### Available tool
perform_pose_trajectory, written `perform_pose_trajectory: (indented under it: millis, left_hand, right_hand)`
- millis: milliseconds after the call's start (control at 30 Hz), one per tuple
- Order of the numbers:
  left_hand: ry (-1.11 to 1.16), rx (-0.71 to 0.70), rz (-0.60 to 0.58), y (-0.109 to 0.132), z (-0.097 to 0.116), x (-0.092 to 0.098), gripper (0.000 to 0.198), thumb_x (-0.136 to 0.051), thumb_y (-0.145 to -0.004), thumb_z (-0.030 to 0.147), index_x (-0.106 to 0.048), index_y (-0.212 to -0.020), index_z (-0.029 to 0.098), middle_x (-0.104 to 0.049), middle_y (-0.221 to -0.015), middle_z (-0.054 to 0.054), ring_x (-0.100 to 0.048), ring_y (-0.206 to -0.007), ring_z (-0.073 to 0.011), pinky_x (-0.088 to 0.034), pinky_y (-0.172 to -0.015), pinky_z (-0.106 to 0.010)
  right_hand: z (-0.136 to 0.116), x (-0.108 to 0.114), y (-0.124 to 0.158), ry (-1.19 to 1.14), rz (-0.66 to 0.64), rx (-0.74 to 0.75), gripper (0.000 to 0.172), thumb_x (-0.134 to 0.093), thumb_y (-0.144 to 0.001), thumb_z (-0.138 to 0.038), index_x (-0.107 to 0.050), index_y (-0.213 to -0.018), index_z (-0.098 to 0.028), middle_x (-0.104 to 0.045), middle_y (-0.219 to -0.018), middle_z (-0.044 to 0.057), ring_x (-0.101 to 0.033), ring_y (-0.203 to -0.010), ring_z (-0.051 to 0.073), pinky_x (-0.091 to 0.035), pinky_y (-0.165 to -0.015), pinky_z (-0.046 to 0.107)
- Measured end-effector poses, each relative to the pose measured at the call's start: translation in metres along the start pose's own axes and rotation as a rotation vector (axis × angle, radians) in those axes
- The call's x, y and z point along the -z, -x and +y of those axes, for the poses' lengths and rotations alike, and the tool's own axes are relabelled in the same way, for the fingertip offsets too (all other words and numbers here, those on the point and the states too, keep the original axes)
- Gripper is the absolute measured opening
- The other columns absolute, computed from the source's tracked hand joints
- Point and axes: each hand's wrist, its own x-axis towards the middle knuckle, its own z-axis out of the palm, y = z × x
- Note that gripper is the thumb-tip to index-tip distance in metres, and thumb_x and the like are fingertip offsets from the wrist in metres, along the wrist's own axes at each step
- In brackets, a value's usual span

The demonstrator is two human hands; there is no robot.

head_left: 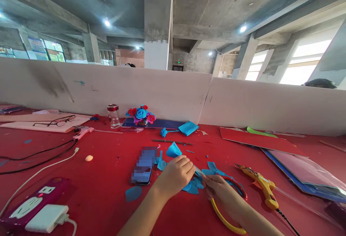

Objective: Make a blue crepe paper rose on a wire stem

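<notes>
My left hand (175, 174) is closed, with a blue paper piece (173, 150) rising above its knuckles in a fan shape. The fingers hide the lower part of that piece. In my right hand (220, 191) are scissors (224, 219) with one yellow and one red handle loop. Their blades point left toward the left hand's fingers, with the tips partly hidden there. Loose blue petal-shaped cutouts (193, 187) lie beneath and around both hands. A phone (144, 167) with a blurred screen rests just left of the left hand.
A yellow glue gun (259, 183) lies at right, its cord trailing. Farther back are a blue paper flower (163, 132), a flower arrangement (142, 114) and a glass jar (114, 116). A power strip (35, 203) sits front left; stacked sheets (305, 171) lie right. A white partition (162, 88) stands behind.
</notes>
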Motion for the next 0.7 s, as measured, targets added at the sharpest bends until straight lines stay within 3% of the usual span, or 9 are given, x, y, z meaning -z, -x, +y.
perform_pose_trajectory:
  millis: [67,133,267,367,433,500,600,700]
  left_hand:
    - [0.109,0.164,0.099,-0.001,0.005,0.000,0.023,-0.038,-0.084,0.010,-0.052,-0.102,0.014,-0.059,-0.098,-0.010,-0.053,-0.094,-0.0202,-0.040,-0.082,-0.033]
    - [0.345,0.418,0.205,-0.004,0.012,0.000,0.019,-0.041,-0.086,0.021,-0.055,-0.097,0.016,-0.061,-0.092,-0.009,-0.056,-0.086,-0.0194,-0.043,-0.074,-0.031]
    - [1.145,0.835,0.305,-0.015,0.022,0.002,0.026,-0.050,-0.079,0.038,-0.060,-0.083,0.015,-0.064,-0.075,-0.005,-0.058,-0.067,-0.0149,-0.046,-0.062,-0.024]
    - [1.577,0.970,0.436,-0.021,0.024,0.004,0.029,-0.061,-0.070,0.038,-0.063,-0.083,0.012,-0.065,-0.077,-0.006,-0.059,-0.071,-0.0162,-0.048,-0.065,-0.026]
    - [1.704,1.037,0.510,-0.022,0.024,0.005,0.029,-0.065,-0.065,0.036,-0.065,-0.081,0.012,-0.065,-0.075,-0.006,-0.059,-0.070,-0.0160,-0.048,-0.067,-0.026]
    - [1.761,1.091,0.539,-0.022,0.023,0.007,0.028,-0.067,-0.064,0.036,-0.066,-0.080,0.012,-0.065,-0.071,-0.005,-0.059,-0.066,-0.0145,-0.048,-0.067,-0.026]
    - [1.800,1.084,0.534,-0.021,0.021,0.010,0.028,-0.065,-0.066,0.036,-0.066,-0.079,0.012,-0.065,-0.072,-0.005,-0.059,-0.066,-0.0143,-0.048,-0.068,-0.027]
    - [1.831,0.983,0.510,-0.020,0.017,0.011,0.025,-0.062,-0.069,0.036,-0.064,-0.076,0.012,-0.065,-0.074,-0.006,-0.060,-0.072,-0.0166,-0.047,-0.071,-0.029]
  right_hand:
    - [-0.007,-0.001,0.003,0.192,0.157,0.124,0.041,-0.044,-0.074,-0.052,-0.043,-0.049,-0.018,-0.039,-0.041,-0.005,-0.034,-0.042,0.010,-0.026,-0.045,0.023]
    - [-0.015,-0.002,0.007,0.353,0.275,0.217,0.044,-0.040,-0.077,-0.052,-0.044,-0.048,-0.019,-0.043,-0.043,-0.003,-0.038,-0.045,0.011,-0.029,-0.047,0.023]
    - [-0.028,-0.008,0.017,0.502,0.381,0.361,0.043,-0.033,-0.084,-0.044,-0.046,-0.052,-0.019,-0.051,-0.049,0.000,-0.045,-0.048,0.013,-0.034,-0.051,0.023]
    - [-0.028,-0.014,0.021,0.639,0.451,0.603,0.036,-0.034,-0.087,-0.033,-0.046,-0.055,-0.020,-0.052,-0.051,0.001,-0.047,-0.051,0.014,-0.036,-0.056,0.024]
    - [-0.025,-0.018,0.020,0.748,0.511,0.791,0.031,-0.037,-0.086,-0.026,-0.047,-0.058,-0.020,-0.051,-0.051,0.000,-0.045,-0.051,0.014,-0.036,-0.061,0.026]
    - [-0.024,-0.022,0.019,0.827,0.557,0.883,0.027,-0.039,-0.085,-0.023,-0.049,-0.060,-0.020,-0.050,-0.050,0.000,-0.042,-0.049,0.013,-0.036,-0.063,0.028]
    - [-0.026,-0.026,0.019,0.817,0.553,0.799,0.030,-0.040,-0.085,-0.028,-0.050,-0.057,-0.019,-0.048,-0.048,0.000,-0.040,-0.047,0.013,-0.035,-0.058,0.027]
    - [-0.034,-0.029,0.019,0.536,0.414,0.523,0.038,-0.040,-0.083,-0.041,-0.049,-0.053,-0.019,-0.047,-0.047,-0.001,-0.042,-0.047,0.012,-0.034,-0.051,0.024]
